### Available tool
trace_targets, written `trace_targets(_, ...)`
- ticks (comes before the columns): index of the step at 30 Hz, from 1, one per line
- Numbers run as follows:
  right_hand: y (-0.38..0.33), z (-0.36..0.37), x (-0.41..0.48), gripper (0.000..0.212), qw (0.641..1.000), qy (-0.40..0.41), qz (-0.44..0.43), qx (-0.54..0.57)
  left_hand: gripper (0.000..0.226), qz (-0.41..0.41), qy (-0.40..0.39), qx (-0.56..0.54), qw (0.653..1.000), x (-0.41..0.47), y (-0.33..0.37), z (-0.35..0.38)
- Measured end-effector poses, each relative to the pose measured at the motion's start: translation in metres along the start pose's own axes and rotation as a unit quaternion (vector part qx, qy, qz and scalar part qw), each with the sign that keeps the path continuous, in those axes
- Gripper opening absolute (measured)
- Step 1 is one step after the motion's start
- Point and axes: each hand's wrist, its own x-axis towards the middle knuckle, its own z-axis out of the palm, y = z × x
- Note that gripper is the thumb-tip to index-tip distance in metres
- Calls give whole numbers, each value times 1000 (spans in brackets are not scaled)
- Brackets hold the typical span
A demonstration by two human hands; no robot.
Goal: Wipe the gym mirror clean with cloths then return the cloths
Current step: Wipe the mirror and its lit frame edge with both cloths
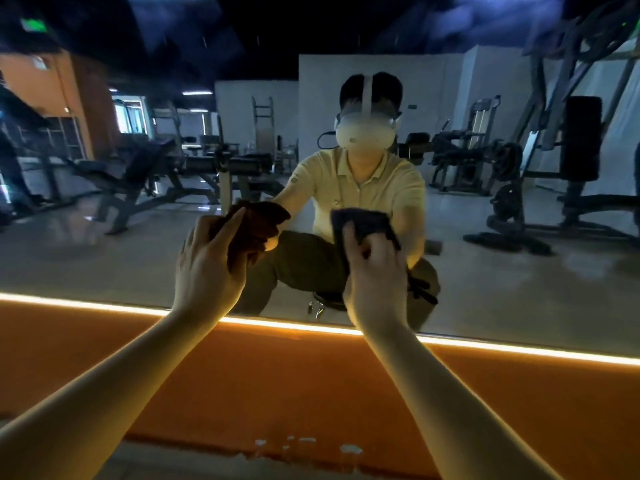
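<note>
Gripping a bunched brown cloth (258, 225), the left hand (207, 268) holds it against the mirror (104, 258). At its 3 o'clock the right hand (375, 275) pinches a dark cloth (363, 221), spread flat on the glass at that hand's 12 o'clock. A glowing light strip (519, 351) runs along the mirror's lower edge at 6 o'clock, above an orange wall (277, 382).

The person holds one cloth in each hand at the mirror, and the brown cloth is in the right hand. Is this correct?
Not quite: the head view shows the brown cloth in the left hand; the right hand holds the dark cloth. The rest is correct.
</note>
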Motion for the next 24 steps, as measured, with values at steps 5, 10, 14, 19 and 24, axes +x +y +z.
trace_targets(5,-46,42,-66,75,954,-166,-250,1,64,-57,-5,-19,998,-20,-28,1)
trace_targets(10,-23,23,-27,75,974,-80,-212,-8,62,-30,-25,-14,999,-19,-47,-3)
trace_targets(14,21,-9,30,71,992,69,107,-24,63,17,-29,-26,999,-20,-56,-3)
trace_targets(19,-34,22,28,73,990,81,119,-3,66,36,-30,-28,999,-14,-67,-3)
trace_targets(24,-101,71,-39,72,979,-89,-181,-6,70,44,-12,-39,998,-10,-82,-3)
